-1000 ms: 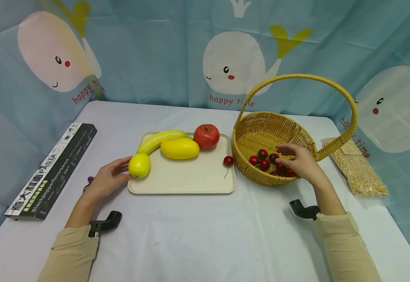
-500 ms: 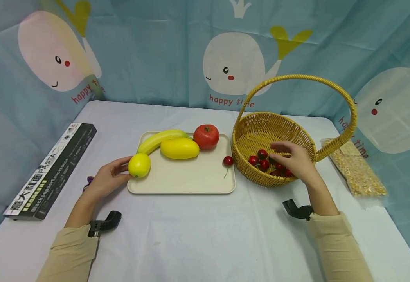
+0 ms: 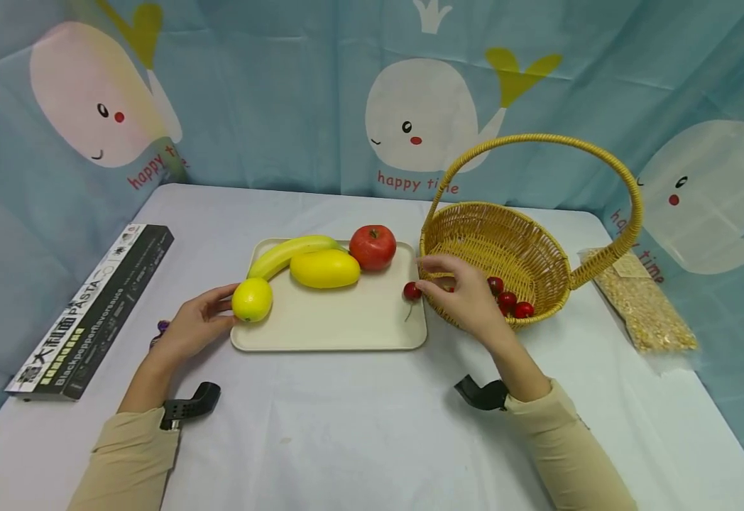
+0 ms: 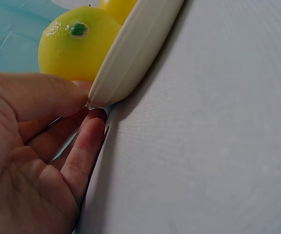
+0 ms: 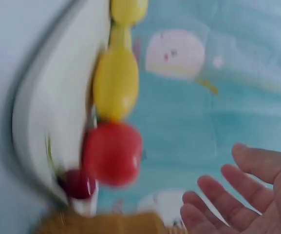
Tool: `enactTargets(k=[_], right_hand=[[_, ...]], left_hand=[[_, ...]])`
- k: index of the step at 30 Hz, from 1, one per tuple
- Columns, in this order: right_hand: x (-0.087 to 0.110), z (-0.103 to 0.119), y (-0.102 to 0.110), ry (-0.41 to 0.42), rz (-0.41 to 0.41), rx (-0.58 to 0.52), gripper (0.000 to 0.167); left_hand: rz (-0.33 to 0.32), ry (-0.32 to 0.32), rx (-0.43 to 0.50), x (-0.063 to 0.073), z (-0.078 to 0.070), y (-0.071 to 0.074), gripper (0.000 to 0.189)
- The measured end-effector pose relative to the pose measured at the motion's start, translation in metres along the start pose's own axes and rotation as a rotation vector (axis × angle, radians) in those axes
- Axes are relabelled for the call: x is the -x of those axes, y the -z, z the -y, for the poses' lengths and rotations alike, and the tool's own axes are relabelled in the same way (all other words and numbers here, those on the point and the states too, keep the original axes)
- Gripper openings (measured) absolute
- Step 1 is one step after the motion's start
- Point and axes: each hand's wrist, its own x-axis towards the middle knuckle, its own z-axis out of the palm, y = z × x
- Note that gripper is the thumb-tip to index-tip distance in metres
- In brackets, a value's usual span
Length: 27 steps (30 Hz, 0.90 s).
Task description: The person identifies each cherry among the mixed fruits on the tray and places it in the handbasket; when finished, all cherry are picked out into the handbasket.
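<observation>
My left hand [image 3: 201, 324] is at the left end of a cream tray [image 3: 334, 332], pinching its rim between thumb and fingers. Beside that grip a yellow lemon [image 3: 253, 299] sits on the tray, with a banana [image 3: 285, 254], a yellow mango-like fruit [image 3: 325, 269] and a red apple-like fruit [image 3: 373, 248]. One stemmed cherry [image 3: 412, 291] lies at the tray's right side. My right hand [image 3: 464, 298] hovers over the left rim of a wicker basket [image 3: 541, 238], fingers spread and holding nothing, near that cherry. Several cherries [image 3: 507, 300] lie in the basket, partly hidden by the hand.
A tall handle [image 3: 554, 138] arches over the basket. To its right lies a clear bag of yellow grains [image 3: 647, 301]. A black pasta box [image 3: 100, 305] stands at the left, and a small purple item [image 3: 160, 331] shows behind my left wrist.
From above the cherries in the basket, my right hand has moved left to the basket's rim, near the tray's cherry. The left hand stays at the tray.
</observation>
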Motion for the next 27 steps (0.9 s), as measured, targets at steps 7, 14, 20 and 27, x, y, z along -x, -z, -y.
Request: enactTargets(k=[7, 14, 20, 27], right_hand=[[-0.002, -0.001, -0.046, -0.022, 0.008, 0.072, 0.029], [0.001, -0.020, -0.063, -0.043, 0.011, 0.261, 0.031], [0.003, -0.025, -0.065, -0.092, 0.090, 0.368, 0.036], [0.000, -0.028, -0.065, -0.125, 0.136, 0.344, 0.031]], left_hand=[[0.009, -0.003, -0.007, -0.001, 0.003, -0.001, 0.060], [0.010, -0.013, -0.014, -0.004, 0.003, -0.001, 0.060], [0.012, 0.002, -0.031, -0.003, 0.002, 0.000, 0.061], [0.005, 0.008, -0.021, -0.002, 0.001, 0.001, 0.060]])
